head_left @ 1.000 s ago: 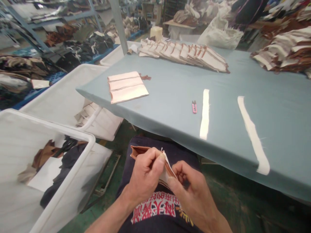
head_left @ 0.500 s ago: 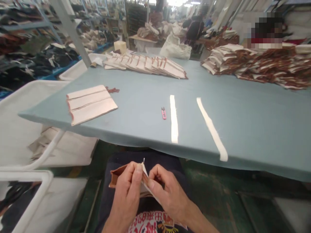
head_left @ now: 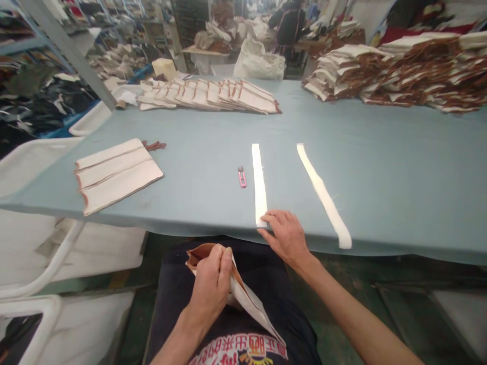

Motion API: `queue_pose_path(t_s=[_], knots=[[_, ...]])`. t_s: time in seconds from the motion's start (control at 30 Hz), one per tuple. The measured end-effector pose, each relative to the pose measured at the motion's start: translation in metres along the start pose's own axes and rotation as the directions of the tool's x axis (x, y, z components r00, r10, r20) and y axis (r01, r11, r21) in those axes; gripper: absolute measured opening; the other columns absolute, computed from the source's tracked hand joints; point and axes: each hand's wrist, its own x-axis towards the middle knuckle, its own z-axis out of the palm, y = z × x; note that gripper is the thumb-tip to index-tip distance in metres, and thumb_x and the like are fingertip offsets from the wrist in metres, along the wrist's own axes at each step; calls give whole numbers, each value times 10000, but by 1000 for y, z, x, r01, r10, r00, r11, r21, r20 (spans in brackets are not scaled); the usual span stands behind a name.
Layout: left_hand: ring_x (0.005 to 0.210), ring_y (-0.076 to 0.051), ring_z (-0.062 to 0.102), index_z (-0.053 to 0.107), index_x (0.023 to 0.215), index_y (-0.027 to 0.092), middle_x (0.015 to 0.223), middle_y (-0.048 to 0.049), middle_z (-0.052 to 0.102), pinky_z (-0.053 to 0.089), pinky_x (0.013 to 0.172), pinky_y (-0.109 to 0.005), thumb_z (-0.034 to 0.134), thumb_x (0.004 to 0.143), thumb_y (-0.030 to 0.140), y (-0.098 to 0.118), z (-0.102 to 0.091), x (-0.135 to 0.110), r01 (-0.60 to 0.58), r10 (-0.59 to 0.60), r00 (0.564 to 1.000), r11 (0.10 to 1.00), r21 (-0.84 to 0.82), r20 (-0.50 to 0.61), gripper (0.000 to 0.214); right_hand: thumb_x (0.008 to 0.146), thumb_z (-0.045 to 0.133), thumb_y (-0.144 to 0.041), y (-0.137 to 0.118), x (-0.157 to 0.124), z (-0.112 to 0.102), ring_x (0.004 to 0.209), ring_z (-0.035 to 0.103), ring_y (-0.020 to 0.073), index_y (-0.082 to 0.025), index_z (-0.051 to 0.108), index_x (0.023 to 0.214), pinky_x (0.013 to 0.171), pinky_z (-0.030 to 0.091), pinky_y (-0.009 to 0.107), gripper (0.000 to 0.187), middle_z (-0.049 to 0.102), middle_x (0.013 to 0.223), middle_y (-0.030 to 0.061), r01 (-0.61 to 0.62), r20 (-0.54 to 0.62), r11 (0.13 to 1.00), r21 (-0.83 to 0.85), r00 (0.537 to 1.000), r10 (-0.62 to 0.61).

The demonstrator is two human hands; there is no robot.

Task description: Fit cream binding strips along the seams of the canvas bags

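Note:
My left hand (head_left: 213, 276) is closed in a pinch on the edge of a cream cloth pouch (head_left: 253, 304) with brown lining, held over my lap. The pouch's open mouth faces up and to the left, and part of it is hidden behind the hand. My right hand (head_left: 285, 235) is at the table's front edge, its fingertips on the near end of a white fabric strip (head_left: 259, 182). Its thumb is apart from the fingers, just below that end. Pink thread snips (head_left: 242, 177) lie left of the strip. Farther right is a second white strip (head_left: 323, 195).
A flat cream cloth piece with seams (head_left: 119, 172) lies on the left of the blue-green table (head_left: 201, 152). Overlapping cream pieces (head_left: 209, 95) line the back, and a tall cream-and-brown pile (head_left: 399, 71) fills the back right. White bins (head_left: 72, 253) stand left. A person (head_left: 291, 25) sits beyond.
My right hand has left the pouch and moved up to the near end of the left white strip. My left hand still holds the pouch. The camera view has shifted.

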Motion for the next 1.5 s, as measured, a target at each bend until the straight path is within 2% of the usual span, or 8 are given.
queue_pose_path(t_s=[0.27, 0.6, 0.77, 0.9, 1.03, 1.17, 1.27, 1.5], knots=[[756, -194, 735, 578, 1060, 205, 832, -24, 741, 499, 705, -273, 473, 1035, 263, -6, 27, 38, -17, 16, 994, 1000, 5, 112, 123, 1016, 597, -269, 5, 8, -5, 937, 598, 252, -226, 685, 925, 827, 398, 382, 134, 740, 1018, 64, 18, 7, 1000, -6, 1000, -18], [864, -252, 772, 596, 1233, 159, 905, -91, 789, 562, 785, -319, 449, 1036, 221, -3, 49, 66, -115, 73, 959, 983, 143, 273, 253, 1062, 472, -302, 22, 26, -2, 829, 588, 217, -217, 625, 813, 769, 358, 342, 304, 687, 844, 51, -37, 92, 999, 17, 995, 35], [930, -242, 769, 588, 1328, 178, 1028, -108, 795, 566, 823, -315, 439, 1031, 184, 0, 58, 66, -179, 78, 921, 955, 237, 383, 333, 1066, 422, -333, 19, 31, -3, 750, 583, 211, -230, 589, 756, 697, 340, 326, 367, 683, 802, 54, -135, 97, 991, 16, 986, 132], [857, -250, 771, 581, 1356, 185, 950, -99, 798, 570, 779, -316, 439, 1032, 191, 6, 60, 68, -170, 21, 910, 930, 325, 414, 354, 1076, 370, -355, 26, 48, -4, 656, 562, 209, -239, 588, 780, 619, 326, 318, 385, 650, 720, 42, -238, 77, 971, 15, 969, 236], [828, -269, 772, 606, 1305, 197, 932, -101, 798, 561, 729, -318, 442, 1030, 197, 12, 59, 69, -167, -12, 900, 915, 369, 436, 320, 1096, 367, -331, 46, 87, -3, 755, 629, 208, -197, 637, 886, 697, 447, 316, 367, 679, 815, 69, -312, 46, 950, 21, 949, 311], [754, -275, 768, 638, 1189, 208, 845, -88, 793, 527, 656, -297, 459, 1014, 191, 17, 58, 69, -159, -34, 896, 906, 391, 443, 251, 1037, 593, -371, 71, 149, 5, 942, 685, 199, -160, 670, 1137, 853, 579, 398, 247, 701, 1103, 71, -386, 39, 922, 43, 922, 384], [715, -280, 766, 653, 1097, 219, 776, -73, 784, 496, 616, -290, 482, 1014, 231, 18, 57, 73, -146, -41, 900, 909, 390, 433, 191, 1015, 638, -362, 87, 202, 12, 1060, 680, 230, -181, 640, 1270, 901, 595, 437, 313, 661, 1276, 99, -434, 11, 897, 85, 901, 434], [687, -274, 774, 657, 1006, 239, 707, -46, 775, 442, 556, -283, 512, 998, 235, 14, 55, 85, -114, -45, 904, 933, 340, 426, 145, 1006, 652, -355, 120, 311, 19, 1096, 673, 250, -173, 616, 1312, 913, 593, 461, 358, 642, 1310, 106, -523, -102, 837, 159, 835, 541]])
